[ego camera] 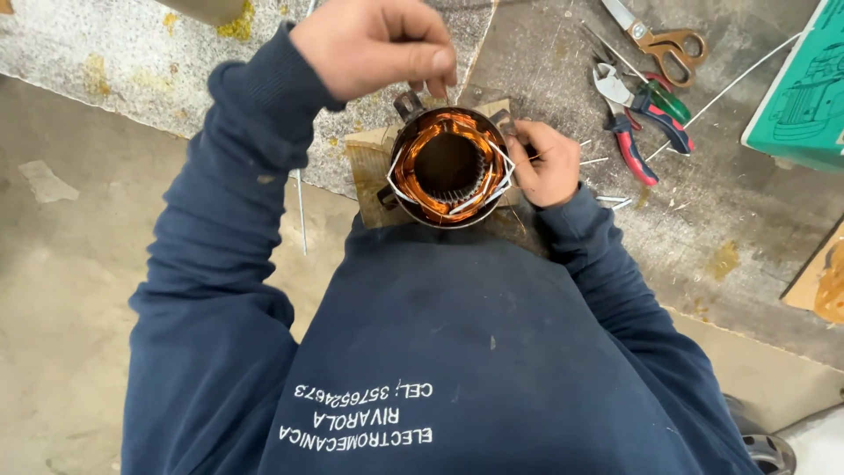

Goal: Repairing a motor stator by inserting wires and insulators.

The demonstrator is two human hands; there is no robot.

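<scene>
A round metal motor stator [448,167] with copper windings and white insulating strips stands upright on a small wooden block [365,163] in front of my chest. My left hand [378,44] hovers over its far rim. The thumb and fingers are pinched together just above a metal lug, and anything between them is too thin to see. My right hand [545,163] grips the stator's right rim, fingertips pressed against the windings there. Both arms are in dark blue sleeves.
On the worn grey bench to the right lie scissors [668,40], red-and-blue pliers [633,132] and a green-handled tool [664,98]. A green box [800,97] sits at the far right, with a white wire [738,79] near it. A thin rod [301,211] lies to the left.
</scene>
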